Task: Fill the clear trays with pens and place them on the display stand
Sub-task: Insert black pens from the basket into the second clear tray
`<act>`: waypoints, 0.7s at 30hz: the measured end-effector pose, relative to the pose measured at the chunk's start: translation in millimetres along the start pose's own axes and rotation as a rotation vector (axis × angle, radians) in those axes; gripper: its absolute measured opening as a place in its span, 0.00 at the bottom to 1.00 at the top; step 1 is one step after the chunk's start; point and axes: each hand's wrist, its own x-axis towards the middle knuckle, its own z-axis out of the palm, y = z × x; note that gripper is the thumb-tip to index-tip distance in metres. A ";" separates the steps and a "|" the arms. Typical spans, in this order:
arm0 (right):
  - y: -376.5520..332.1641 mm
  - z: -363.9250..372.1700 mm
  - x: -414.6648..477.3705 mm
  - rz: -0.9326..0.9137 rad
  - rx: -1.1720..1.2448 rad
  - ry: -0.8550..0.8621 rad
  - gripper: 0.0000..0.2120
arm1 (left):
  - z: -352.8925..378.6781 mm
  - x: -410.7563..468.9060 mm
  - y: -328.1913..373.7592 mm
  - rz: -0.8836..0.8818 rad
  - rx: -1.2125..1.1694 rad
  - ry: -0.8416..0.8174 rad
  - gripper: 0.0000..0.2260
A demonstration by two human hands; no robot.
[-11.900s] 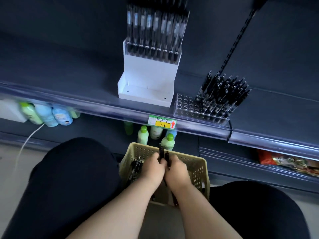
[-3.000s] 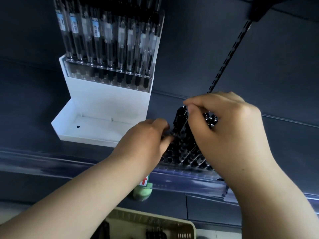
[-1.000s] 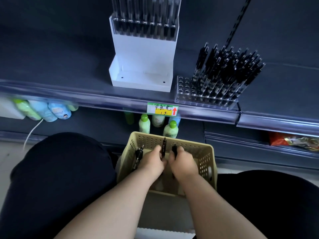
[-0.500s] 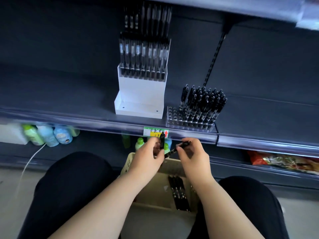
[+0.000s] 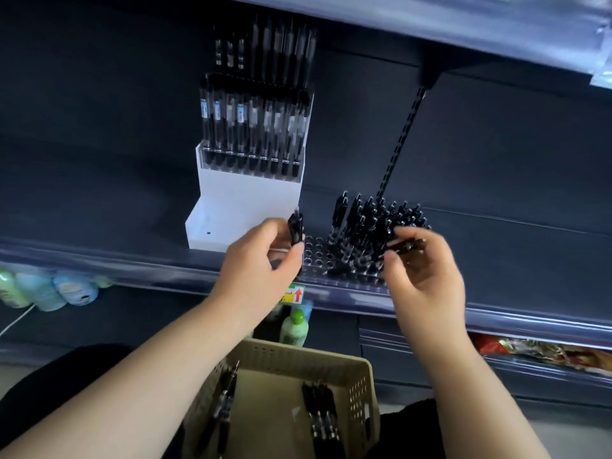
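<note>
A clear tray (image 5: pixel 319 256) with rows of holes sits on the dark shelf, its right part packed with upright black pens (image 5: pixel 374 223) and its left rows empty. My left hand (image 5: pixel 261 270) holds a black pen (image 5: pixel 295 226) upright just left of the tray. My right hand (image 5: pixel 424 276) pinches another black pen (image 5: pixel 405 245) lying sideways over the tray's right front. A white display stand (image 5: pixel 245 200) behind holds a clear tray of pens (image 5: pixel 253 127) on its upper step. Its lower step is bare.
A beige perforated basket (image 5: pixel 291 362) below holds several loose black pens (image 5: pixel 319 415). Bottles (image 5: pixel 294 329) stand on the lower shelf, with more bottles (image 5: pixel 49 289) at the left. A price label (image 5: pixel 293 294) sits on the shelf rail. An upper shelf (image 5: pixel 463 31) overhangs.
Both hands rose from above the basket to the tray on the shelf, each carrying a pen. The camera moved closer to the shelf.
</note>
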 end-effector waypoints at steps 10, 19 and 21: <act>-1.9 15.8 88.4 -0.041 -0.335 -0.207 0.16 | 25.4 51.6 -24.1 0.077 -0.097 -0.039 0.17; 9.8 29.7 92.6 -0.057 -0.508 -0.213 0.16 | 26.2 71.1 -40.6 0.070 -0.115 -0.033 0.11; 9.6 32.7 91.4 -0.130 -0.552 -0.213 0.15 | 30.8 73.6 -42.9 0.040 -0.126 -0.033 0.11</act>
